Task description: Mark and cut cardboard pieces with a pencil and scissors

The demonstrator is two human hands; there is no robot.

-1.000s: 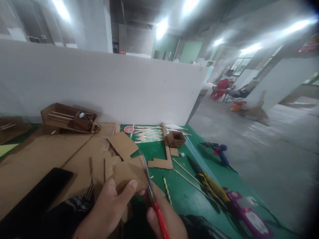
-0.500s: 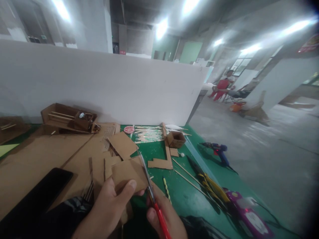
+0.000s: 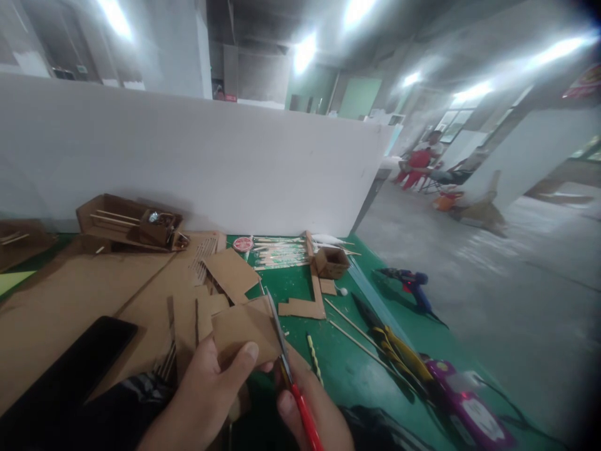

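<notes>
Between thumb and fingers, my left hand (image 3: pixel 213 379) pinches a small square of brown cardboard (image 3: pixel 246 326), held up above the table. Red-handled scissors (image 3: pixel 303 407) are gripped in my right hand (image 3: pixel 312 394), their blades pointing away from me along the right edge of the square. The blades look slightly parted at the tips. A flat cardboard piece (image 3: pixel 232 274) lies just beyond the held one. Right of the blades, a narrow L-shaped cardboard strip (image 3: pixel 300 309) rests on the green table, near a twisted yellow stick (image 3: pixel 314 358).
A black phone (image 3: pixel 103 351) lies on a large cardboard sheet (image 3: pixel 61 300) at left. Behind it stands a cardboard box model (image 3: pixel 129 222). To the right are a small open box (image 3: pixel 331 262), yellow-handled pliers (image 3: pixel 399 354), a purple device (image 3: pixel 469 401) and a blue glue gun (image 3: pixel 408 285). A person (image 3: pixel 425 160) sits far off.
The scissor blades have shifted slightly against the square's right edge. Both hands hold almost the same position, and the things on the table are unmoved.
</notes>
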